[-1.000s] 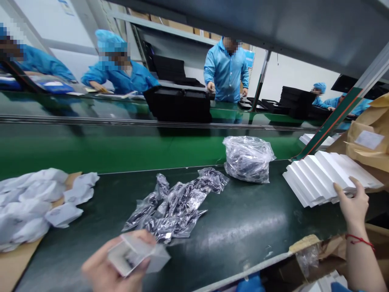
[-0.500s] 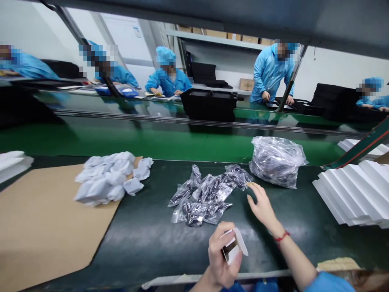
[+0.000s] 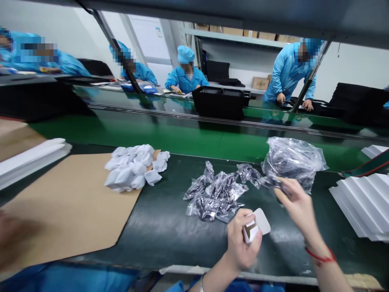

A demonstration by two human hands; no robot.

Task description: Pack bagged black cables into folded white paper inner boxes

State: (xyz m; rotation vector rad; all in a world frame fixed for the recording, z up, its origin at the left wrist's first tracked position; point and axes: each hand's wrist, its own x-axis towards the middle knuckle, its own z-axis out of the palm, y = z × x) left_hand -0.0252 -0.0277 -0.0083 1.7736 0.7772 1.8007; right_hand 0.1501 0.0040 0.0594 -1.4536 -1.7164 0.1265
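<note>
My left hand (image 3: pixel 243 241) is closed round a small white cardboard box (image 3: pixel 251 230), its flap open and its mouth facing up. Pinched in my right hand (image 3: pixel 299 202) is a clear plastic bag with something dark inside (image 3: pixel 273 181), lifted off the table and slightly blurred. To the left of it lies a loose pile of similar small bags with dark contents (image 3: pixel 223 190). Behind my right hand stands a large clear bag (image 3: pixel 293 160) full of dark items.
A cardboard sheet (image 3: pixel 75 202) covers the left of the dark table, with white wrapped bundles (image 3: pixel 130 166) at its edge. White folded boards (image 3: pixel 361 202) stand at right, more white boards (image 3: pixel 33 160) at left. A blurred hand (image 3: pixel 9 227) shows at far left. Several co-workers sit or stand across the green belt (image 3: pixel 182 140).
My right hand has taken a small bag from the pile and moved right with it. My left hand still holds the box, now turned a little. The view has swung left.
</note>
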